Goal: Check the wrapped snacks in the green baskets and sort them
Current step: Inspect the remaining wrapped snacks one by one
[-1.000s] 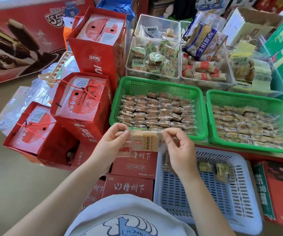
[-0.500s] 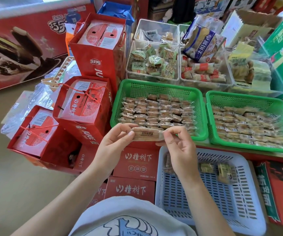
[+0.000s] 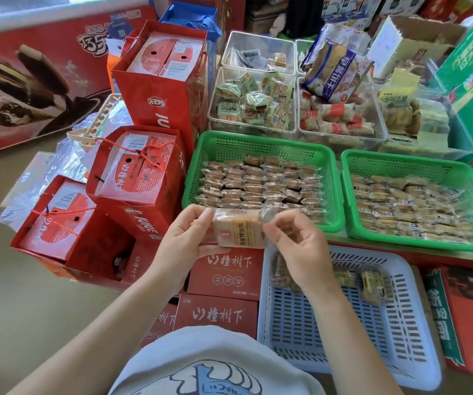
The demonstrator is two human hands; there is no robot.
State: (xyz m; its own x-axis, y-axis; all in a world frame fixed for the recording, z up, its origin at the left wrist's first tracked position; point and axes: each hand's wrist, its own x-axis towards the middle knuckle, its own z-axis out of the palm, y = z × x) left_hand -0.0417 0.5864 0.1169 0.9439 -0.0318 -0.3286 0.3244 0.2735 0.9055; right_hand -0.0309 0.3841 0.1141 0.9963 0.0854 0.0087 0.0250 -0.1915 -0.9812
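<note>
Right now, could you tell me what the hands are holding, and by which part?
One wrapped snack: left hand pinches its left end, right hand its right end.

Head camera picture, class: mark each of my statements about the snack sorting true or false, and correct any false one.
1. Both hands hold one wrapped snack, the left hand and right hand at opposite ends. True.
2. The white basket is packed full. False: it holds only a few wrapped snacks.
3. Two green baskets, the left green basket and the right green basket, sit side by side. True.
4. The left green basket is empty. False: rows of wrapped snacks fill it.
5. Red gift bags stand to the left of the green baskets. True.
</note>
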